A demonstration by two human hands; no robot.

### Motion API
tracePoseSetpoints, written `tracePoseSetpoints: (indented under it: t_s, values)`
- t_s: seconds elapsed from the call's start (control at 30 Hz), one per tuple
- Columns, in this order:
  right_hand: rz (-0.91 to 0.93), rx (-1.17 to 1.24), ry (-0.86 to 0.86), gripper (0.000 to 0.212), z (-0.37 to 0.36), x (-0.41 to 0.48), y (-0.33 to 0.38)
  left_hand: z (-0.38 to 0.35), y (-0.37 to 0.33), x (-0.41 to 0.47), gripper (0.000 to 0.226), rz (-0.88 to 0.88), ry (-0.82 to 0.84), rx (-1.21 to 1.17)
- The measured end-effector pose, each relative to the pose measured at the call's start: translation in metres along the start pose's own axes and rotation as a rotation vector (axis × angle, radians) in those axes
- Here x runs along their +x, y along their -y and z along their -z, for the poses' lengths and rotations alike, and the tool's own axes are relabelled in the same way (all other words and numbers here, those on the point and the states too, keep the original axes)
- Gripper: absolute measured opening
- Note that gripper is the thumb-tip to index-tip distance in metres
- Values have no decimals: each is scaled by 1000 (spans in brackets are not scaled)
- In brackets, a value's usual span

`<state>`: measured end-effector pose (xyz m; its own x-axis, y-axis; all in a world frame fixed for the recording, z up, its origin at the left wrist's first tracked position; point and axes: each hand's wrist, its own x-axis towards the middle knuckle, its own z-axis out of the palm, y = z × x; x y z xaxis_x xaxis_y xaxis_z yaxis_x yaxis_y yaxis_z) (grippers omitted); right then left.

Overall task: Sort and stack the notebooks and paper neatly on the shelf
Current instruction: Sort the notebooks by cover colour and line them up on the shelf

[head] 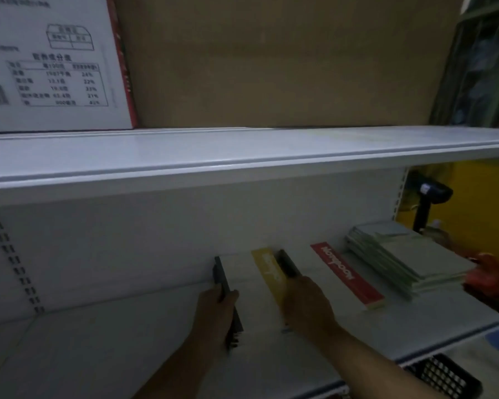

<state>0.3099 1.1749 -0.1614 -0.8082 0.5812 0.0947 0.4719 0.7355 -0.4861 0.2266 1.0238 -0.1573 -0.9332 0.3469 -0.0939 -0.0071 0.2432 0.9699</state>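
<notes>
A white notebook with a yellow band [267, 267] and a dark spine lies flat on the white lower shelf [113, 341]. My left hand [215, 315] grips its dark left spine edge. On the right side my right hand [307, 305] rests over the yellow band. To the right lies a second white notebook with a red band [344, 272]. Further right sits a stack of pale green-edged notebooks [406, 259], slightly fanned out.
An upper white shelf [242, 156] overhangs close above, carrying a white printed carton [49, 61] and a brown cardboard box [271, 59]. A black basket [444, 375] sits below right. A black barcode scanner [429, 197] and something red [487, 272] are at the right.
</notes>
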Motion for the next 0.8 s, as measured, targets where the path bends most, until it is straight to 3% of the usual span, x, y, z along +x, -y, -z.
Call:
tracePoseSetpoints:
  t_s: [0.13, 0.23, 0.33, 0.5, 0.7, 0.77, 0.8]
  values:
    - [109, -52, -25, 45, -23, -4, -6, -8, 25, -8, 12, -55, -168, 105]
    - [132, -57, -22, 47, -29, 2, -12, -11, 26, -9, 19, -31, -202, 68]
    - [145, -24, -27, 45, -36, 5, -14, -9, 21, -13, 35, -57, -169, 182]
    - [137, -71, -1, 46, -29, 1, -12, -6, 23, -16, 33, -63, -144, 260]
    - [151, -224, 53, 37, -12, -2, -3, 35, -1, -35, 27, 38, 81, 344]
    - [149, -323, 127, 29, 4, -2, 8, 67, -12, -58, 40, 46, 157, 419]
    - [134, -369, 146, 28, 12, -5, 19, 88, -17, -72, 46, 33, 161, 575]
